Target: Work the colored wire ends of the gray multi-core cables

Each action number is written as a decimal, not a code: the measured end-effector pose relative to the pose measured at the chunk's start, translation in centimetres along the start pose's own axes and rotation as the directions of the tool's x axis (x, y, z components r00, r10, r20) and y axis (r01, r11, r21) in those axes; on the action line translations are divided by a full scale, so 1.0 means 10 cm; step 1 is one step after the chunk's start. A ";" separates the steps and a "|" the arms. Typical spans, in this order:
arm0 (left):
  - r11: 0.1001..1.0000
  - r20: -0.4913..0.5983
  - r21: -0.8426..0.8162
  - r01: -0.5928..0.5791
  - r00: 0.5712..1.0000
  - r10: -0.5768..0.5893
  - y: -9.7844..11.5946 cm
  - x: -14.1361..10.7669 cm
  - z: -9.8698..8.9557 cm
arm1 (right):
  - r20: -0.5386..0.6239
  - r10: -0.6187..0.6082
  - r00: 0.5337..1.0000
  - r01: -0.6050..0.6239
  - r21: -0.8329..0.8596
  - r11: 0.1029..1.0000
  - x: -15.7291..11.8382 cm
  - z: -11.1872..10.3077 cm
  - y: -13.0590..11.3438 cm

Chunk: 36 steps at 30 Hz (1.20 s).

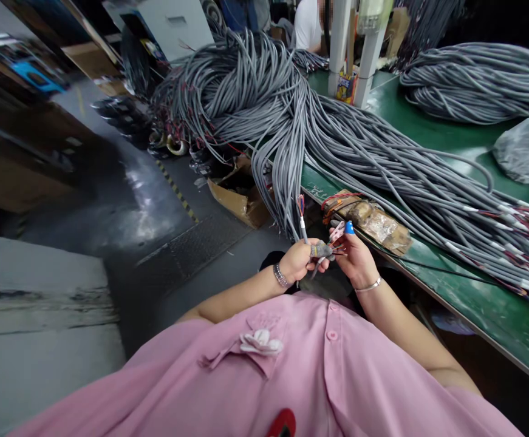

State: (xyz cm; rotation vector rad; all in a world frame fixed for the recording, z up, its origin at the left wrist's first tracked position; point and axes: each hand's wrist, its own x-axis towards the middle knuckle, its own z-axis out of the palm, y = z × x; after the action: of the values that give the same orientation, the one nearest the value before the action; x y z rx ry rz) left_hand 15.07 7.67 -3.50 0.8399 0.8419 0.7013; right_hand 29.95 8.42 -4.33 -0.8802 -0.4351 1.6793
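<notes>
My left hand (295, 263) is closed around a grey cable (321, 250) just behind its stripped end, where thin coloured wires fan out. Facing it, my right hand (355, 260) has its fingers curled at those wires (338, 249), and a blue cover (349, 227) sits on the thumb. Something pale and pinkish shows between the right fingers; its kind is hard to make out. A second cable end (302, 213) with red and blue wires rises above my left hand. Grey cables (286, 152) hang off the table edge just beyond my hands.
Long grey cable bundles (382, 158) lie across the green table (478, 340). A taped wooden block (378, 221) sits at its near edge. An open cardboard box (234, 203) is on the floor. Farther back are a coiled bundle (478, 82), a plastic bag (526, 149) and a person in white (307, 24).
</notes>
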 end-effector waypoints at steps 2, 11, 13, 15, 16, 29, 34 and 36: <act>1.000 -0.015 0.021 0.014 1.000 -0.014 0.00 0.01 0.02 | -0.010 -0.001 1.000 0.001 -0.024 1.000 -0.01 0.01 0.00; 0.998 -0.010 0.055 -0.018 1.000 0.019 -0.03 -0.09 0.00 | 0.081 0.073 0.994 -0.066 -0.085 0.994 -0.02 -0.09 -0.02; 0.997 -0.013 0.069 -0.034 0.999 0.035 -0.02 -0.16 0.04 | 0.093 0.087 0.992 -0.077 -0.105 0.991 -0.04 -0.10 -0.05; 0.996 -0.038 0.073 -0.059 0.997 0.062 -0.02 -0.23 0.08 | 0.103 0.074 0.992 -0.062 -0.111 0.992 -0.06 -0.09 -0.06; 0.995 -0.057 0.069 -0.072 0.995 0.076 -0.01 -0.25 0.10 | 0.104 0.053 0.993 -0.042 -0.113 0.993 -0.07 -0.08 -0.07; 0.997 -0.122 -0.019 -0.077 0.990 0.074 -0.04 -0.08 0.06 | 0.098 -0.056 0.994 0.073 -0.178 0.981 -0.03 -0.06 -0.04; 0.998 -0.115 -0.015 -0.069 0.991 0.067 -0.03 -0.09 0.07 | 0.079 -0.042 0.996 0.053 -0.139 0.989 0.06 -0.04 0.01; 0.998 -0.120 -0.017 -0.064 0.991 0.061 -0.04 -0.08 0.08 | 0.043 -0.053 0.998 0.058 -0.119 0.991 0.08 -0.02 0.03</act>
State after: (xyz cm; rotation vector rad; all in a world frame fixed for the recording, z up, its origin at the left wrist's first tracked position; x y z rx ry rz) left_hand 15.39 6.57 -3.23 0.8143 0.9165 0.8205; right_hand 29.83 9.06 -4.91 -0.9155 -0.5878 1.6345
